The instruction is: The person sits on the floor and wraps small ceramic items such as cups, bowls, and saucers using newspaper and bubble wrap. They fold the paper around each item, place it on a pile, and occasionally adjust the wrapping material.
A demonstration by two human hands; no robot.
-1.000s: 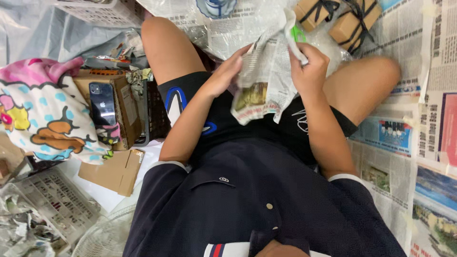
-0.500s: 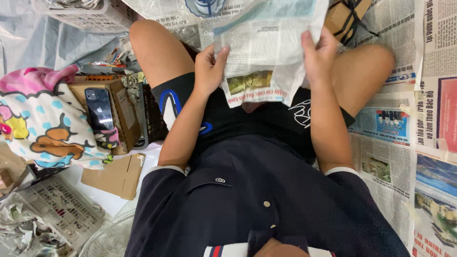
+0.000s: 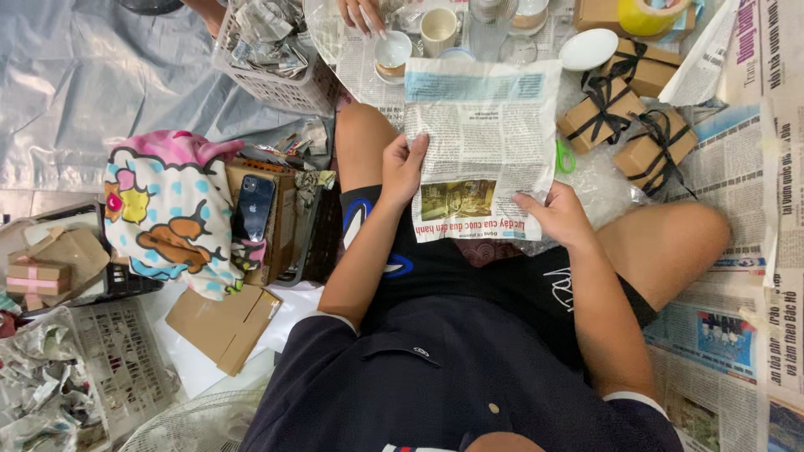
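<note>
Both hands hold the newspaper sheet point(image 3: 481, 151): left hand point(image 3: 404, 167) and right hand point(image 3: 557, 216) gripping opposite edges. Best keep it taut and flat.

Your newspaper sheet point(image 3: 484, 146) is spread flat and open above your lap; printed columns fill it, a blue band tops it, a dark photo sits low.
</note>
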